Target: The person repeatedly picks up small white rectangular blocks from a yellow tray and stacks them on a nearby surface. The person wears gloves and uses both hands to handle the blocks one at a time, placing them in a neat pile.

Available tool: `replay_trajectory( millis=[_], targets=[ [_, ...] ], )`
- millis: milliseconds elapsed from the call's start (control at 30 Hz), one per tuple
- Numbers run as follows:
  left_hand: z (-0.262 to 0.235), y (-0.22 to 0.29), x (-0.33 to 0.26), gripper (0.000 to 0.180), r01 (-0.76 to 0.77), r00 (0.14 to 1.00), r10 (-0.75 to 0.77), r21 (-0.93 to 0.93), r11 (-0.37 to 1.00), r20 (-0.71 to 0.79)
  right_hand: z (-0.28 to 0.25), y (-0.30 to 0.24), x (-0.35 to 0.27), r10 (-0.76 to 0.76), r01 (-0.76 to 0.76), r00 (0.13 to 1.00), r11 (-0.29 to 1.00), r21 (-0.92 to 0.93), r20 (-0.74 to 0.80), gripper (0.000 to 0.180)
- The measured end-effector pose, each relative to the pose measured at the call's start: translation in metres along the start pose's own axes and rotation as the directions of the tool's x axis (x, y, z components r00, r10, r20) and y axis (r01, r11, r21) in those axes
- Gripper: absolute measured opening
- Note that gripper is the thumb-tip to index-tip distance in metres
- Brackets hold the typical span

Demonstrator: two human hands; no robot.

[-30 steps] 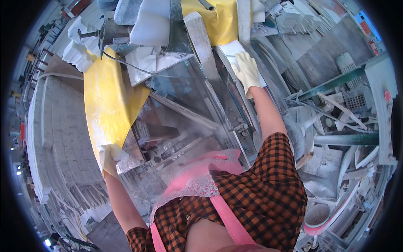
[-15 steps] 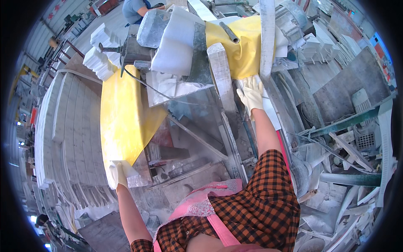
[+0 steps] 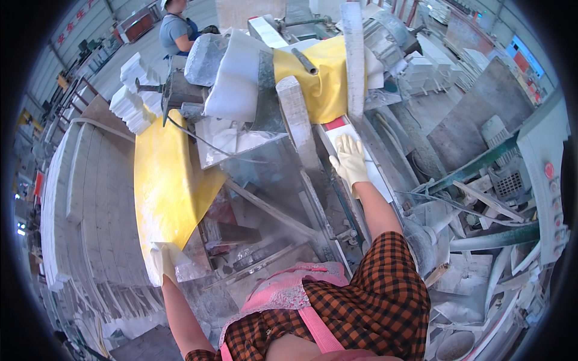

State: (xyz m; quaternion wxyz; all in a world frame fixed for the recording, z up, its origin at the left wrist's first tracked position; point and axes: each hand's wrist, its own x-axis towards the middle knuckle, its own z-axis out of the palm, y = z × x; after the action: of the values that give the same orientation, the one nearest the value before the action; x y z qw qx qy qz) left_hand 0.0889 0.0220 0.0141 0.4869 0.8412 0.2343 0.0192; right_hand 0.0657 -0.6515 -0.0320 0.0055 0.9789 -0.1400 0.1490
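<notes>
My right hand (image 3: pixel 349 159), in a pale cream glove, lies flat with fingers spread on a long white slab (image 3: pixel 374 175). The slab rests in a narrow track with a strip of red (image 3: pixel 335 123) at its far end, just short of a hanging yellow sheet (image 3: pixel 328 90). Off to the left, my left hand (image 3: pixel 161 262), also gloved, is at the lower end of a second yellow sheet (image 3: pixel 161 186) draped over a support. Its fingers are hard to make out against the sheet, and whether they grip anything does not show.
A tall stack of long white-grey slabs (image 3: pixel 90 186) stands at the left. Whitish upright posts (image 3: pixel 354 60) flank the track. Grey machine parts and a green pipe (image 3: pixel 494 237) lie right, with a button panel (image 3: pixel 551 192) beyond. Another person (image 3: pixel 176 33) is at the far left.
My right hand has drawn back toward me from the yellow sheet's edge, and the red strip and more white slab now show beyond it. My left hand stays at its sheet. The view has tilted up.
</notes>
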Motion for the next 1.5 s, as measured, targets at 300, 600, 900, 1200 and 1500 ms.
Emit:
replay_trajectory(
  millis=[300, 600, 900, 1200, 1500],
  targets=[
    [0.0, -0.006, 0.005, 0.053, -0.052, 0.998, 0.054, -0.064, 0.997, 0.029, -0.025, 0.009, -0.063, -0.013, 0.013, 0.997, 1.0, 0.0, 0.074, 0.076],
    [0.005, -0.002, -0.006, 0.049, -0.148, 0.987, 0.146, -0.027, 0.989, -0.064, -0.103, 0.059, -0.128, -0.228, 0.165, 0.957, 0.937, 0.309, 0.182, 0.072],
    [0.009, -0.02, 0.014, 0.054, -0.164, 0.984, 0.166, 0.036, 0.986, -0.059, -0.153, 0.037, -0.237, -0.071, 0.07, 0.952, 0.997, 0.016, 0.297, 0.093],
    [0.004, -0.034, 0.039, 0.057, -0.175, 0.983, 0.179, 0.1, 0.98, -0.031, -0.109, 0.035, -0.227, 0.017, -0.018, 0.999, 1.0, -0.007, -0.036, 0.067],
    [0.009, -0.028, 0.033, 0.058, -0.138, 0.99, 0.141, 0.09, 0.986, -0.031, -0.099, 0.042, -0.172, -0.344, 0.327, 0.935, 0.929, -0.172, -0.083, 0.063]
  ],
)
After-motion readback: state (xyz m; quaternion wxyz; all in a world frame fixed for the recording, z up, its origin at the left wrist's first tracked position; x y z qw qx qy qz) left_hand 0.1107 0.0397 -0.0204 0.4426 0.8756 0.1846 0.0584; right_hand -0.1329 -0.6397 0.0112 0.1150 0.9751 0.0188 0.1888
